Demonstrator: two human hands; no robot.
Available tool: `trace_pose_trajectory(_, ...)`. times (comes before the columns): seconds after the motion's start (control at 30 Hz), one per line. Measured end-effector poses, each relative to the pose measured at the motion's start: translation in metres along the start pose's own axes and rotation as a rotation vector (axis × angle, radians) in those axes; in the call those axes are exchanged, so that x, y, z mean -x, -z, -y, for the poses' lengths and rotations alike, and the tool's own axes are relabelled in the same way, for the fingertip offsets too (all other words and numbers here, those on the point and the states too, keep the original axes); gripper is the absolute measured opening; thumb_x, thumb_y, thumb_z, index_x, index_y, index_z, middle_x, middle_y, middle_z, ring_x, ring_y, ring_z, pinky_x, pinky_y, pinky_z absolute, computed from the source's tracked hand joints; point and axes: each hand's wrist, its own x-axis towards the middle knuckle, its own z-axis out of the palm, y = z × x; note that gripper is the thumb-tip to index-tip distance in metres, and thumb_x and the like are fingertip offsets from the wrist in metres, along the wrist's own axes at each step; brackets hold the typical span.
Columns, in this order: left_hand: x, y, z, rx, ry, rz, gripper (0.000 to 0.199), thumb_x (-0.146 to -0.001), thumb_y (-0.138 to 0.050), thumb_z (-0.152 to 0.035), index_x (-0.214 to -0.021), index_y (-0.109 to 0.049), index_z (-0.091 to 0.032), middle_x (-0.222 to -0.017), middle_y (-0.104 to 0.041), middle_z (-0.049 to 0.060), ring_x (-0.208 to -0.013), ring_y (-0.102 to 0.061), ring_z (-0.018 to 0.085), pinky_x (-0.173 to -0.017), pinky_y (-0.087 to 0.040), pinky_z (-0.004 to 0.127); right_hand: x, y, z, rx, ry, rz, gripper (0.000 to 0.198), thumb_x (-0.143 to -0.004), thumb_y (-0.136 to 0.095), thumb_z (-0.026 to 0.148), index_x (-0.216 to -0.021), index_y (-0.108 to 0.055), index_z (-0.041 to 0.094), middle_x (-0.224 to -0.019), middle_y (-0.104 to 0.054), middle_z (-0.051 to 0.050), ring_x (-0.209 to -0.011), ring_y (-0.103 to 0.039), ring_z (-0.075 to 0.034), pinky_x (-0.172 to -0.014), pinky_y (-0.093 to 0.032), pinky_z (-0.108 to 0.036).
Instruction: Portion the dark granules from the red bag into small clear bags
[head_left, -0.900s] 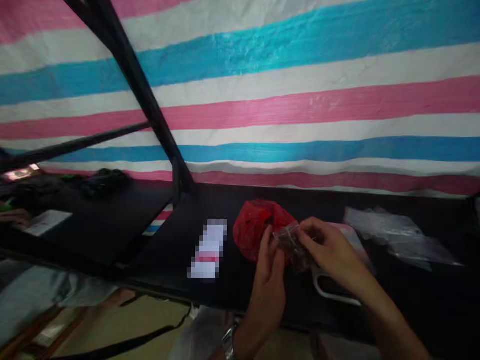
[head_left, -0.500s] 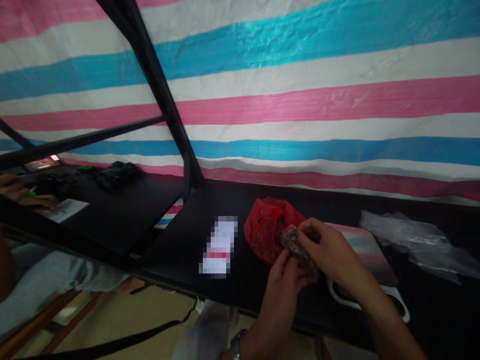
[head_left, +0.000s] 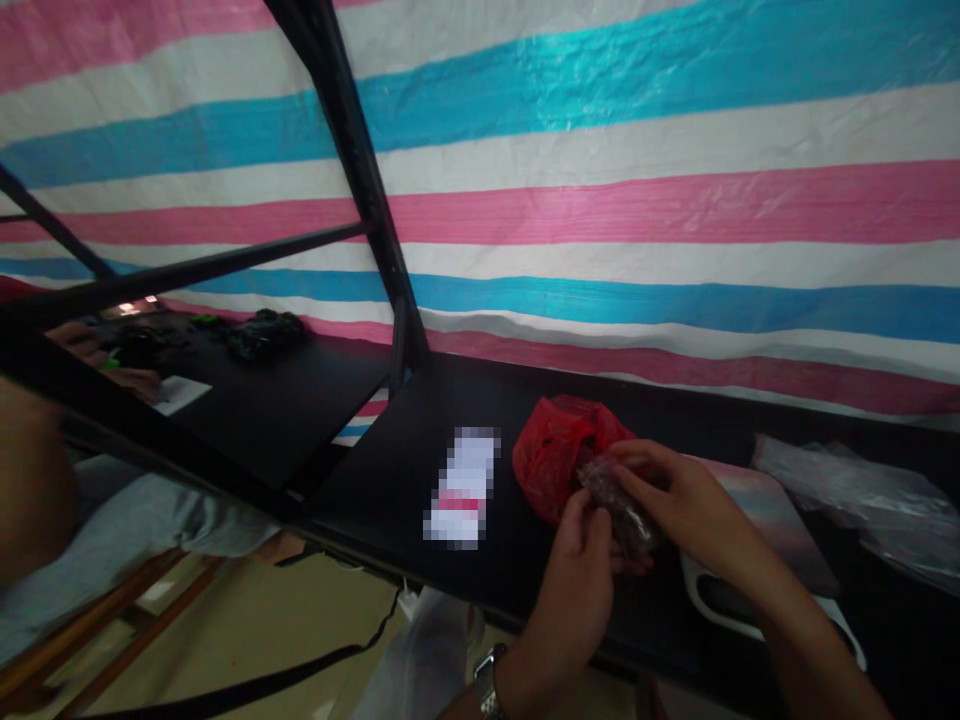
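Observation:
Both hands are closed on a small clear plastic bag (head_left: 632, 522) with dark contents that I cannot make out. My left hand (head_left: 581, 570) grips it from below and the near side, with a watch on that wrist. The fingers of my right hand (head_left: 667, 490) pinch the bag's upper part. Just behind and left of the hands sits an open red plastic bag (head_left: 551, 450), with something dark inside. A flat device with a shiny top and white front edge (head_left: 780, 520) lies partly hidden under my right forearm.
A blurred-out paper (head_left: 463, 488) lies left of the red bag. Clear plastic bags (head_left: 855, 490) lie at the right of the black table (head_left: 397, 470). A black metal frame (head_left: 379, 220) rises at left; beyond it another person's hand (head_left: 135, 383) rests by a white sheet. Striped sheeting hangs behind.
The view has swung slightly left, so the table's things appear further right. Both hands still hold the small bag, and more of its clear plastic shows between them.

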Motion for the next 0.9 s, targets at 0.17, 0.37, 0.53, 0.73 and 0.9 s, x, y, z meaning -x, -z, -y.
trace_pose_trajectory(0.17,0.004,0.006,-0.011,-0.358,-0.287,0.006,0.035,-0.106,-0.054,-0.039,-0.134,-0.064,-0.021,-0.129,-0.074,0.012,-0.106,-0.073,0.023,-0.097,-0.057,0.036,0.004,0.019,0.003,-0.142,-0.070,0.127,0.044,-0.073,-0.083,0.060,-0.097,-0.080,0.024,-0.097,-0.084,-0.010,-0.093,-0.080,-0.030,-0.083,-0.063,-0.039)
trace_pose_trajectory(0.37,-0.005,0.016,-0.012,-0.572,-0.499,-0.029,0.033,-0.108,-0.048,-0.031,-0.137,-0.064,-0.025,-0.140,-0.070,0.010,-0.129,-0.066,0.024,-0.114,-0.048,0.043,0.011,0.026,0.009,-0.216,-0.025,0.155,0.046,-0.076,-0.084,0.066,-0.096,-0.085,0.024,-0.102,-0.085,-0.009,-0.103,-0.079,-0.030,-0.094,-0.062,-0.039)
trace_pose_trajectory(0.53,-0.010,0.019,-0.011,-0.677,-0.701,-0.105,0.029,-0.109,-0.049,-0.028,-0.127,-0.071,-0.029,-0.133,-0.073,0.007,-0.127,-0.065,0.024,-0.111,-0.048,0.043,0.014,0.024,0.008,-0.246,0.036,0.090,0.043,-0.076,-0.086,0.063,-0.095,-0.086,0.025,-0.100,-0.085,-0.009,-0.097,-0.079,-0.028,-0.088,-0.062,-0.037)
trace_pose_trajectory(0.73,-0.012,0.018,-0.017,-0.584,-0.764,-0.181,0.019,-0.105,-0.060,-0.029,-0.107,-0.079,-0.027,-0.115,-0.079,0.006,-0.112,-0.071,0.024,-0.102,-0.053,0.038,0.018,0.021,0.007,-0.196,0.061,0.063,0.030,-0.080,-0.081,0.054,-0.091,-0.086,0.026,-0.095,-0.085,-0.007,-0.091,-0.079,-0.028,-0.082,-0.063,-0.036)
trace_pose_trajectory(0.9,-0.015,0.026,-0.020,-0.570,-0.834,-0.236,0.012,-0.099,-0.068,-0.026,-0.101,-0.080,-0.026,-0.110,-0.079,0.007,-0.108,-0.072,0.024,-0.097,-0.055,0.037,0.021,0.018,0.008,-0.126,0.079,0.052,0.025,-0.080,-0.078,0.049,-0.089,-0.085,0.027,-0.090,-0.085,-0.006,-0.086,-0.077,-0.027,-0.078,-0.061,-0.036)
